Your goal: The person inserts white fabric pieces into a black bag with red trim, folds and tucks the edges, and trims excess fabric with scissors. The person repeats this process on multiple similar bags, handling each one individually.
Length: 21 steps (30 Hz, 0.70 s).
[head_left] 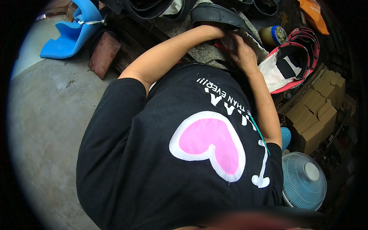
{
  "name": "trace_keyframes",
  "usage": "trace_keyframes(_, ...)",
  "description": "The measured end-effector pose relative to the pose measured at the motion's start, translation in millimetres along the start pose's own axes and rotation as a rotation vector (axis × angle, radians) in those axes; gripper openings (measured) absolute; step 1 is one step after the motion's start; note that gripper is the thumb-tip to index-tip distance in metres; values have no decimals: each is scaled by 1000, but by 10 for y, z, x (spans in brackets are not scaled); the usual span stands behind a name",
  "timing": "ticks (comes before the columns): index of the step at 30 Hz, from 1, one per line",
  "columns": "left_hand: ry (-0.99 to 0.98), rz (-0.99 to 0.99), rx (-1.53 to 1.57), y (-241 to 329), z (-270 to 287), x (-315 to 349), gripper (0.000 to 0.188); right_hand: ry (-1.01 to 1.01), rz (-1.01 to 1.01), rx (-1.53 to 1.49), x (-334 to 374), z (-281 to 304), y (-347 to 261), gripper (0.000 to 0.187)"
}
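My left hand (213,32) reaches under a dark grey curved, padded-looking piece (216,14), and its fingers are hidden beneath it. Close beside it, my right hand (243,53) has its fingers bent at the pale fabric edge (255,44) of the same piece. What lies between those fingers is too small to make out. A bit of red material shows between the two hands. Under them is a speckled stone-like surface (203,53).
Pink-and-black curved pieces with white lining (274,74) lie at the right, by a jar with a blue rim (273,35). More black pieces (147,9) sit at the far edge. Cardboard boxes (316,111) and a fan (304,182) stand right; blue foam sheeting (65,40) is left.
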<state>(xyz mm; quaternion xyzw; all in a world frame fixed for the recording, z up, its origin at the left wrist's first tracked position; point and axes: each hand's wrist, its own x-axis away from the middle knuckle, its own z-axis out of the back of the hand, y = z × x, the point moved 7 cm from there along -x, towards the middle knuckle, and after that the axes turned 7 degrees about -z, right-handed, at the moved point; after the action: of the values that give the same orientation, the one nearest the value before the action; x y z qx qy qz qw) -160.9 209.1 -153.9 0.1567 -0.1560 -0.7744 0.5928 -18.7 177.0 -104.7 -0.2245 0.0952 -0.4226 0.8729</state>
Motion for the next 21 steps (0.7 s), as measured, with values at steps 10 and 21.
trace_keyframes(10, 22, 19, -19, -20, -6, -37, 42, 302, 307, 145, 51, 349, -345, 59)
trace_keyframes(21, 1, 25, -15, -14, -16, -49, 44, 197, 323, 208, 15, 525, -415, 63)
